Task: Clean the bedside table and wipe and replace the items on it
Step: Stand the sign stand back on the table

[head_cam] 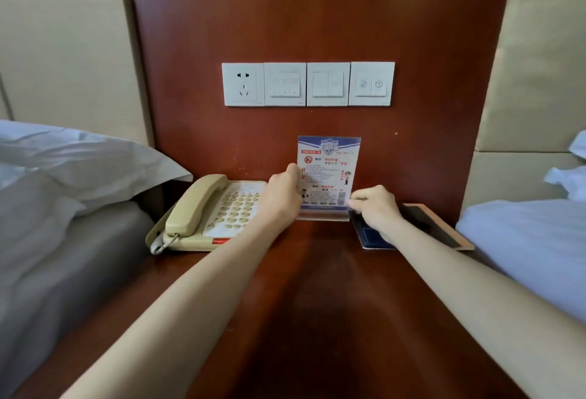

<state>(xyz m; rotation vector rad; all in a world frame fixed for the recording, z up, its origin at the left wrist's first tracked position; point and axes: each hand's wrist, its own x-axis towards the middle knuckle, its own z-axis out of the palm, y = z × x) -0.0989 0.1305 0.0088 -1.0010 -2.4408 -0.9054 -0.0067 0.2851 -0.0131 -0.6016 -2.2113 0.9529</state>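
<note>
The clear acrylic sign stand with its printed notice stands upright at the back of the bedside table. The left hand grips the stand's left edge; the right hand pinches its lower right corner. Left of the stand sits a beige telephone, just right a dark blue booklet, and above it a row of wall switches.

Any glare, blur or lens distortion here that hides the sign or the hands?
Head view: wide-angle bending bows the padded panels at the edges; soft sheen on the wooden panel and table; print on the sign blurred; left hand, right hand clear.
</note>
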